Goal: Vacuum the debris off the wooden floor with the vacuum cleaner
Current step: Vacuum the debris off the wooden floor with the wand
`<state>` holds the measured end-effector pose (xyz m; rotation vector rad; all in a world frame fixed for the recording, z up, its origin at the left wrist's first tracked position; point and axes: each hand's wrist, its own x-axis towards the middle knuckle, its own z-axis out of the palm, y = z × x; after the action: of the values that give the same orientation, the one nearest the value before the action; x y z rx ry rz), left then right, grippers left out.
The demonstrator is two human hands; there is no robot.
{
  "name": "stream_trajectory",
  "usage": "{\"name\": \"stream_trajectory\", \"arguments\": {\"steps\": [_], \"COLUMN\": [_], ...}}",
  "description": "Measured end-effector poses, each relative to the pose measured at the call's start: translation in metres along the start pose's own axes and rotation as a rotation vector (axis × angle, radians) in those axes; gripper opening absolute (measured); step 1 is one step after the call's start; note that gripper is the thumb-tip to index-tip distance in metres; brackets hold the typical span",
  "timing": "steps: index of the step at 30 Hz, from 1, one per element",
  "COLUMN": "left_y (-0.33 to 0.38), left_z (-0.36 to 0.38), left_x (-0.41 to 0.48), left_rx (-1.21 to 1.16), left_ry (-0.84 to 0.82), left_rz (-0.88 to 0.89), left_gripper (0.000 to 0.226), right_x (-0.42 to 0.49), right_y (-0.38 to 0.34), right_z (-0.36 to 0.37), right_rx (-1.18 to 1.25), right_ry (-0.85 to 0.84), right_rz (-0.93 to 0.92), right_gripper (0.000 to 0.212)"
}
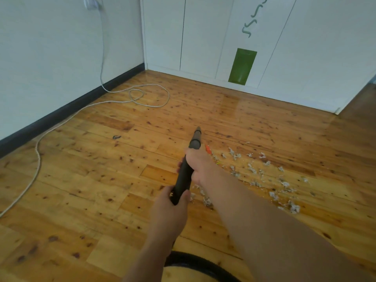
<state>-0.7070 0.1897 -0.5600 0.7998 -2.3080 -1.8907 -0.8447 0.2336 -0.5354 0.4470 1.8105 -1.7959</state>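
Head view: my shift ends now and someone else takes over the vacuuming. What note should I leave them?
Left hand grips the rear of the black vacuum wand; right hand grips it further forward.
The nozzle points ahead, left of the debris: pale scraps scattered over the wooden floor on the right.
The hose runs along the bottom of the view; a white cord trails on the left.
Done: nothing visible yet. Left: probably sweep the nozzle right, through the scraps.

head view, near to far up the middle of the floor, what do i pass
black hose → left hand gripping the wand → right hand gripping higher up → nozzle tip → looped white cord → green panel
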Motion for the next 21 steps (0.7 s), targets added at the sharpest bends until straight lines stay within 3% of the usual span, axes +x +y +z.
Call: {"name": "stream_trajectory", "arguments": {"steps": [10,19,21], "left_y": [0.007,0.015,0.016], "left_z": [-0.015,-0.039,-0.044], "left_x": [-0.034,-0.092,-0.104], "left_rx": [0.169,0.331,0.361], "left_ry": [-0.107,-0.074,-0.071], "left_rz": [0.072,0.108,0.119], "left_gripper": [0.007,0.021,0.022], "right_x": [-0.041,-0.118,-0.132], "right_y": [0.012,0.017,0.020], "right_z": [-0.012,-0.014,-0.013], "right_rx": [0.127,0.187,0.205], "right_ry": [0.007,-0.015,-0.030], "right_rz": [0.059,0.115,0.128], "right_gripper": [0.017,0.024,0.017]}}
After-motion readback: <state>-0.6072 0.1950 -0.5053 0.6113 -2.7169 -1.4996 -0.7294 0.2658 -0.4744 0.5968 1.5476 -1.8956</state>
